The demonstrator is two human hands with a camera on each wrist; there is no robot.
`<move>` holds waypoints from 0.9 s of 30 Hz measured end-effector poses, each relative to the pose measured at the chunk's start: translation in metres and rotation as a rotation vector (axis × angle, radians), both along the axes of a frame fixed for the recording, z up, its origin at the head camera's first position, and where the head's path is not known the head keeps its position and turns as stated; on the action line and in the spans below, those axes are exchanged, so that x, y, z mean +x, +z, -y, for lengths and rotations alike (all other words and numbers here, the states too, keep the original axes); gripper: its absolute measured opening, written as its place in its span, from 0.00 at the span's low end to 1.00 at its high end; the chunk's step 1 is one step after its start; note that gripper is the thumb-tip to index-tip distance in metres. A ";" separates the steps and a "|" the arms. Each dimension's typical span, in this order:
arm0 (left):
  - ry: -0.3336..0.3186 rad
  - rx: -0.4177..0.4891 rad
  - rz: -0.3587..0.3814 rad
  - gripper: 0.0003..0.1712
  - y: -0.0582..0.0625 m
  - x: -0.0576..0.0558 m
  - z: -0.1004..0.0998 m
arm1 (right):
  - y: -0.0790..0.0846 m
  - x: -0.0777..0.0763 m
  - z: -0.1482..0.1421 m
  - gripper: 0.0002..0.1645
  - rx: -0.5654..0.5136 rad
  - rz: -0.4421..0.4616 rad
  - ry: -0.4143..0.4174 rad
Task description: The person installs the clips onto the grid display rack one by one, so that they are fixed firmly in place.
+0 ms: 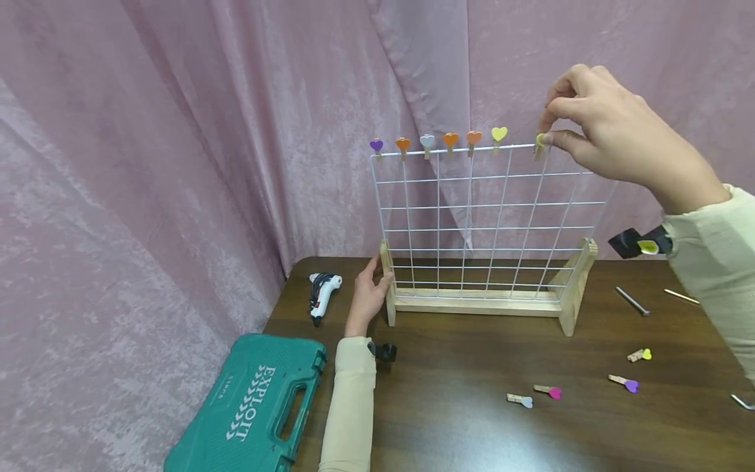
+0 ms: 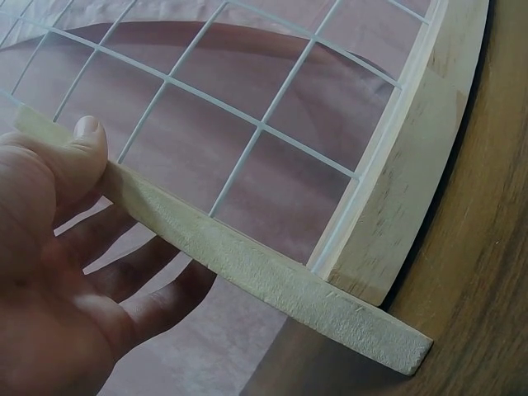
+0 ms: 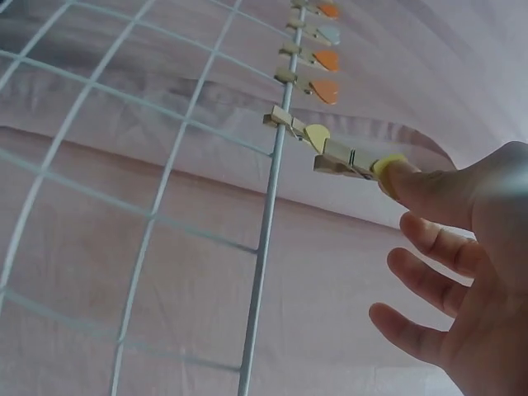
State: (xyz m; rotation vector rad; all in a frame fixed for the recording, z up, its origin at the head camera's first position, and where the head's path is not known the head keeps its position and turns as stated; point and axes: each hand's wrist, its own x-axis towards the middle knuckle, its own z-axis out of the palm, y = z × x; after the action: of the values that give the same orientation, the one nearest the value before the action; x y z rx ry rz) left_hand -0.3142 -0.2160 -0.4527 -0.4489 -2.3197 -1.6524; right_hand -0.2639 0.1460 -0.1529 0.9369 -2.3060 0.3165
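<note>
My right hand (image 1: 613, 124) pinches a small wooden clothespin (image 3: 345, 161) by its yellow heart end. In the right wrist view, the clothespin's wooden end is just off the top wire of the white wire grid (image 1: 489, 208). My left hand (image 1: 368, 295) grips the left wooden end piece (image 2: 247, 256) of the grid's stand, thumb on one side and fingers round the other. Several heart clothespins stand clipped along the top wire, from a purple one (image 1: 376, 146) at the left to a yellow one (image 1: 499, 135) closest to my right hand.
On the table (image 1: 448, 406) lie several loose clothespins: white (image 1: 520, 400), pink (image 1: 548, 391), purple (image 1: 624, 383) and yellow (image 1: 640, 355). A bolt (image 1: 632, 301) is at the right. A glue gun (image 1: 323, 296) and green case (image 1: 253, 393) occupy the left.
</note>
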 end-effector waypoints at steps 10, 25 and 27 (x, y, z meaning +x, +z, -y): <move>-0.031 -0.014 -0.035 0.30 0.020 0.015 -0.006 | 0.005 -0.026 0.011 0.01 0.035 0.077 -0.095; -0.014 0.015 -0.035 0.31 -0.002 -0.006 0.000 | -0.005 -0.021 -0.001 0.21 -0.029 0.265 -0.193; -0.007 0.010 -0.031 0.31 -0.001 -0.005 0.001 | -0.007 -0.020 -0.005 0.21 -0.038 0.271 -0.197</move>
State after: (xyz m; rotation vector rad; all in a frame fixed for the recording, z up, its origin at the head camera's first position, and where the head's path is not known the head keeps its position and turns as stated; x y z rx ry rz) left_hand -0.3189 -0.2174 -0.4533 -0.4775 -2.2892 -1.6478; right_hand -0.2834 0.1505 -0.1600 0.6743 -2.6052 0.4235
